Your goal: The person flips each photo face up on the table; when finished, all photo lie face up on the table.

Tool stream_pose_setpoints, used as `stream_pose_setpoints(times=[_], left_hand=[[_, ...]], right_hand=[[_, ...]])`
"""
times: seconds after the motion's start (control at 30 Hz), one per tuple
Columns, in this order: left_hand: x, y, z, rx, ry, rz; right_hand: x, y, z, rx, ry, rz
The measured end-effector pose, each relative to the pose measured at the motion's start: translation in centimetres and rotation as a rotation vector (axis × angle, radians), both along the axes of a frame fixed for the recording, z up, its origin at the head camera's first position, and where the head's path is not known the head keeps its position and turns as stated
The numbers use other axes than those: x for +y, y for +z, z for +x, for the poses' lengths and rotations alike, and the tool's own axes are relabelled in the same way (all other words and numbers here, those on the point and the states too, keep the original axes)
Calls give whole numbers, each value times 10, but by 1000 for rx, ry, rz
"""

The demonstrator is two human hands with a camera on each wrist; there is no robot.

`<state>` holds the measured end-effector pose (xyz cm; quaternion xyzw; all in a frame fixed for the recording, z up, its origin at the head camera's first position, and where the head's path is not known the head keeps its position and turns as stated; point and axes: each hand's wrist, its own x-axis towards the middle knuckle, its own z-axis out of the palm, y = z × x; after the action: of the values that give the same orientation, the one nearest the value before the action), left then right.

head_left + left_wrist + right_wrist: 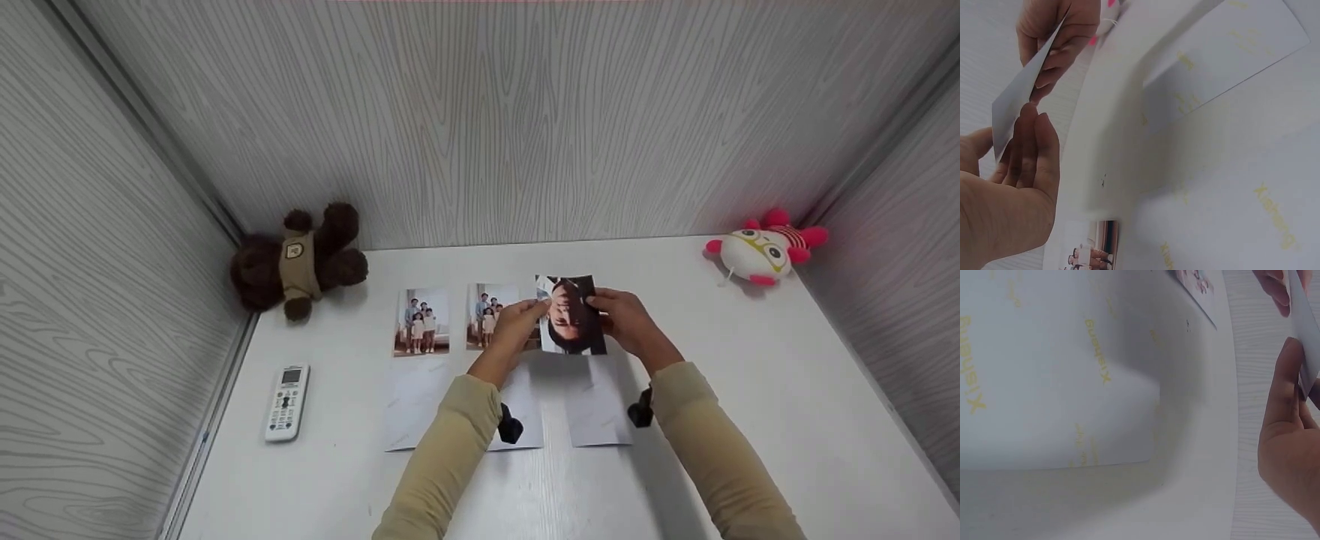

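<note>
Both hands hold up a portrait photo (568,315) above the table, its printed face upside down in the head view. My left hand (517,327) pinches its left edge between thumb and fingers. On the opposite edge, my right hand (628,322) grips it the same way. The wrist views show the photo's pale back edge-on. Two family photos lie on the table: one (421,322) at the left, another (480,315) partly hidden behind my left hand. Below them are white sheets, a left one (416,401) and a right one (598,405), with faint yellow lettering in the wrist views.
A brown teddy bear (300,262) lies in the back left corner. At the back right is a pink and white plush toy (765,247). A white remote control (287,403) rests at the left. Wood-grain panels (480,127) enclose the white table (765,390) on three sides.
</note>
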<state>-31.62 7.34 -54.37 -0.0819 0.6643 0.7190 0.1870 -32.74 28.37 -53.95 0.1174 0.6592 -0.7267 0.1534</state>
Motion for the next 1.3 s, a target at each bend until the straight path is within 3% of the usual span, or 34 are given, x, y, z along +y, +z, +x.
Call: stream_pose_setpoints(times=[0.3,0.5,0.7,0.83,1.07,1.17,1.3], left_hand=[[10,0,12,-90,51,266],[21,-2,23,-103,135,341],[23,-7,23,-54,259,310],[17,-10,23,-39,277,276],[-2,-11,16,-6,244,156],[-10,-11,12,16,206,74],[-17,-9,9,-7,126,23]], right_hand=[[0,6,1,-33,-131,-103],[-3,5,1,-35,-164,-121],[-11,0,0,-30,-160,-168],[-9,-2,1,-28,-153,-203],[4,1,1,2,-132,-156],[8,2,2,5,-103,-139],[9,2,3,-1,-69,-102]])
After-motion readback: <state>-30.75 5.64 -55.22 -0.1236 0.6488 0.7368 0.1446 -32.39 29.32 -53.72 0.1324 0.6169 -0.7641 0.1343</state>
